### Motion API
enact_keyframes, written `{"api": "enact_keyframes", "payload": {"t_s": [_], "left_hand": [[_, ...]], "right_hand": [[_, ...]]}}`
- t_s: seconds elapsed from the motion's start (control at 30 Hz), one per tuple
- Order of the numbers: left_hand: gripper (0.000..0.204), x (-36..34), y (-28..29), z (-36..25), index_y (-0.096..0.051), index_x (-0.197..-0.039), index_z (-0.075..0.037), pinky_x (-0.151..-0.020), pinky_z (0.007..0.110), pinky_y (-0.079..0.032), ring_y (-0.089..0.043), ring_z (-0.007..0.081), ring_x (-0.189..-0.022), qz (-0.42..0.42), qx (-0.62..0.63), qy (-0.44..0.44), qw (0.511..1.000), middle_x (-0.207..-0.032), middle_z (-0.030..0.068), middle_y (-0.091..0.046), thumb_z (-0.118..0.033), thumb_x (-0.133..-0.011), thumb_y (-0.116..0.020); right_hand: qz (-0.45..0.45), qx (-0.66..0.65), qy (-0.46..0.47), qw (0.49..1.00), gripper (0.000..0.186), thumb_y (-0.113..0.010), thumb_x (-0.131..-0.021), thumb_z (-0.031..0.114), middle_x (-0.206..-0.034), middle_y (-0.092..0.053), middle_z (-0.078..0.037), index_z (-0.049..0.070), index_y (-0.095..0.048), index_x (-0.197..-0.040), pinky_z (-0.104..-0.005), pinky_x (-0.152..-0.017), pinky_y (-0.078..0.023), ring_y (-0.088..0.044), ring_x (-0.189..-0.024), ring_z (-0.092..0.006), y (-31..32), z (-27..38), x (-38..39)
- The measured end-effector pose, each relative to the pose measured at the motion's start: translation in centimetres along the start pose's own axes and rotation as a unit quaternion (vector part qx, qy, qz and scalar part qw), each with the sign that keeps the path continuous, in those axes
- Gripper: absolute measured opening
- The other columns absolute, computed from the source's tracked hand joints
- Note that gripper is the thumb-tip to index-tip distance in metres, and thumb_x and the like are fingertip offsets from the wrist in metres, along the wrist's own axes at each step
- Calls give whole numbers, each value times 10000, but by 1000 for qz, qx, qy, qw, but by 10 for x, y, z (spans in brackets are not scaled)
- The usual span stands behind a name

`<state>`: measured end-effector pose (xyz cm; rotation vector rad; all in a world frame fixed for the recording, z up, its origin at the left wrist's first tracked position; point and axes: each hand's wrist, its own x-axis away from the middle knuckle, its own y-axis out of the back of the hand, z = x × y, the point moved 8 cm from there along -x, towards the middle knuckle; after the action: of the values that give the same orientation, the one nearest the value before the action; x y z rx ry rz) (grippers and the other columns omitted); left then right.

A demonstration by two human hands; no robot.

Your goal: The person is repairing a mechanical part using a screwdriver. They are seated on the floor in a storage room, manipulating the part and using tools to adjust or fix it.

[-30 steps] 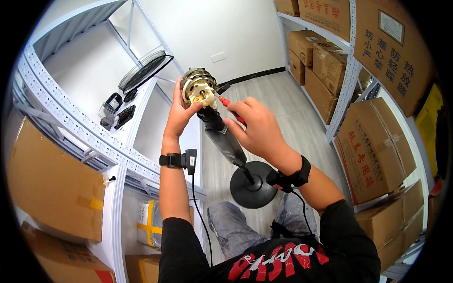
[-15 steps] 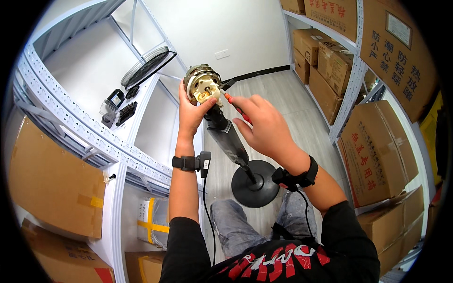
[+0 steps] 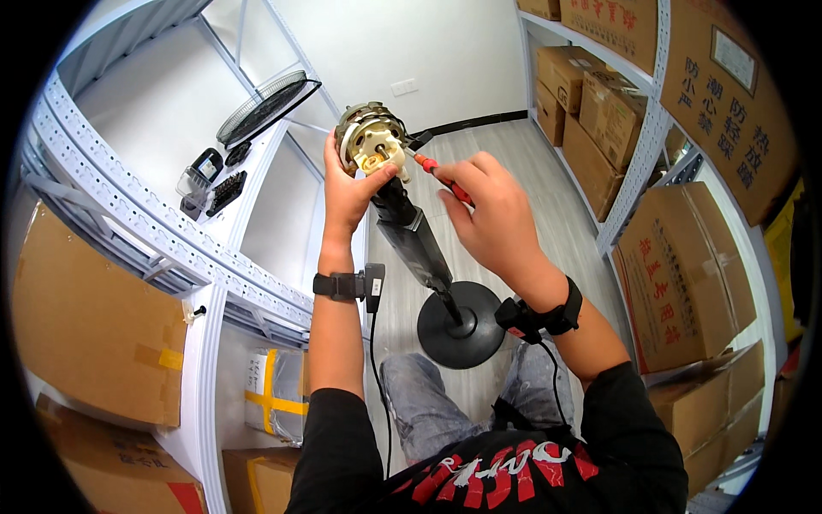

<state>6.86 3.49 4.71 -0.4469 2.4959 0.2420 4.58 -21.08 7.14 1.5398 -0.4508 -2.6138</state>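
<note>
A standing fan's bare motor head [image 3: 374, 141], with a cream plastic gearbox on it, tops a black column [image 3: 417, 242] that rises from a round black base [image 3: 461, 324]. My left hand [image 3: 349, 193] is wrapped around the motor head's left side, its thumb pressed by the cream housing. In my right hand [image 3: 492, 210] is a red-and-black screwdriver [image 3: 441, 176], gripped by its handle. Its shaft points left toward the side of the cream housing; whether the tip touches a screw is too small to tell.
A black fan grille [image 3: 267, 110] leans on the left white shelf, near a black bit set [image 3: 226, 194] and a small open case [image 3: 204, 168]. Cardboard boxes [image 3: 685, 270] fill the right-hand rack. A taped parcel [image 3: 276, 398] sits low on the left.
My right hand and the screwdriver have shifted slightly right and down, with more of the shaft showing. The motor head sits a little higher in view, still in my left hand.
</note>
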Motion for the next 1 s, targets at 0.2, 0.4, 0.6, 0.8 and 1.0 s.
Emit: {"api": "enact_keyframes", "payload": {"t_s": [0.2,0.4,0.6,0.8,1.0], "left_hand": [[1078,0,-1,0,-219,-1508,8,-1055,370,-467,-558,240,-1240,-1,4,-4,1000,-1356,148,-519,-170,-699,-910],[1036,3,-1,-2,-229,-1507,5,-1039,363,-477,-568,236,-1221,-5,3,-2,1000,-1348,142,-522,-127,-716,-884],[1039,4,-3,-4,-209,-1517,-3,-1035,364,-480,-567,233,-1217,-5,0,1,1000,-1339,144,-522,-112,-728,-875],[1053,4,-2,-2,-188,-1523,-7,-1036,366,-479,-567,236,-1215,-4,7,1,1000,-1338,147,-521,-115,-732,-875],[1056,4,-4,-4,-189,-1521,-4,-1039,366,-477,-565,240,-1220,9,5,1,1000,-1345,149,-515,-117,-728,-877]], "right_hand": [[70,36,-100,992,181,-675,-890,145,-789,-594,-97,84,-606,-1045,-432,-580,-477,-599,-677,-323,-8,-3,3],[-5,-1,35,999,173,-666,-913,175,-788,-608,-110,72,-586,-1027,-423,-580,-489,-611,-678,-325,-3,5,2],[64,6,-87,994,199,-664,-881,111,-769,-589,-80,89,-614,-1073,-421,-603,-495,-614,-698,-321,-5,-1,2],[29,12,7,999,254,-664,-848,69,-865,-591,-120,73,-591,-1091,-450,-646,-498,-616,-756,-344,-3,1,2],[23,-24,5,999,220,-668,-828,63,-880,-588,-131,62,-573,-1026,-456,-653,-497,-613,-763,-350,0,5,1]]}}
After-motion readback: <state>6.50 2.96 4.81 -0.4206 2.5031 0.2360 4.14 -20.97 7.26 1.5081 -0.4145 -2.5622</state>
